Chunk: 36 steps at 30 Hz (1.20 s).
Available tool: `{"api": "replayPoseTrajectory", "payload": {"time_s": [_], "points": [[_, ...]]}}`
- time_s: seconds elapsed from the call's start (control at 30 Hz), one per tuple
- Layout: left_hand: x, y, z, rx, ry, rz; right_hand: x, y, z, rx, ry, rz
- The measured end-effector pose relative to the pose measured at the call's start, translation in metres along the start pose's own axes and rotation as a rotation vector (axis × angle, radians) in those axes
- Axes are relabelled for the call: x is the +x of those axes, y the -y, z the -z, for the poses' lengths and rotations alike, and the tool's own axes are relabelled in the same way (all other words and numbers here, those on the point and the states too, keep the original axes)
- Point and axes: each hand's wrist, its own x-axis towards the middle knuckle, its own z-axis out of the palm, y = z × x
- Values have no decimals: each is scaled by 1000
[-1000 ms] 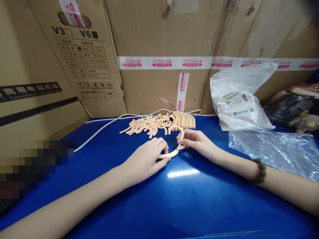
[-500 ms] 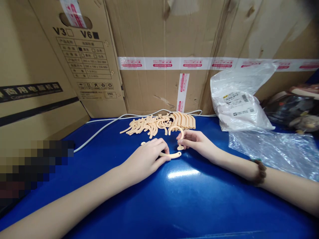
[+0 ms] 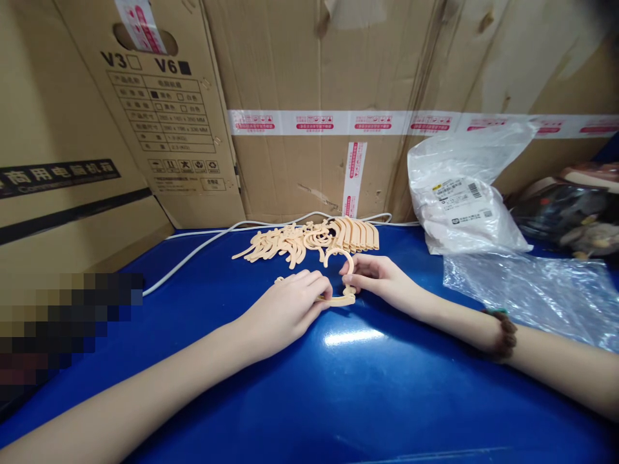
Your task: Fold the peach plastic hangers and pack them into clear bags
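My left hand [image 3: 285, 306] rests on the blue table [image 3: 338, 386], fingers closed on a curved peach plastic strip [image 3: 341, 299]. My right hand [image 3: 377, 278] pinches a hooked peach plastic piece [image 3: 344, 255] right beside it; the ends of the two pieces meet between my fingertips. Just behind both hands lies a pile of the same peach curved parts [image 3: 309, 240], some stacked neatly at its right end.
Cardboard boxes [image 3: 309, 96] wall off the back and left. A white cable [image 3: 203, 248] runs along the table behind the pile. A white plastic bag with labels [image 3: 459, 200] and a clear bag [image 3: 527, 290] lie to the right. A blurred patch covers the left.
My right hand has brought its hooked piece down and left to the end of the strip in my left hand; the two pieces now touch. The left hand has barely shifted.
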Motion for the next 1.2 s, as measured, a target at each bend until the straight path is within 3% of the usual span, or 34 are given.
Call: {"api": "replayPoseTrajectory", "payload": {"time_s": [0.5, 0.8, 0.97, 1.2], "points": [[0, -3, 2, -11, -15, -26, 0, 1, 0, 5, 4, 6], [0, -10, 2, -34, 25, 147, 2, 2, 2, 128, -94, -36], [1, -11, 3, 70, 59, 186, 2, 2, 5, 207, -156, -51], [0, -9, 3, 110, 63, 150, 2, 1, 7, 287, -79, -49]]}}
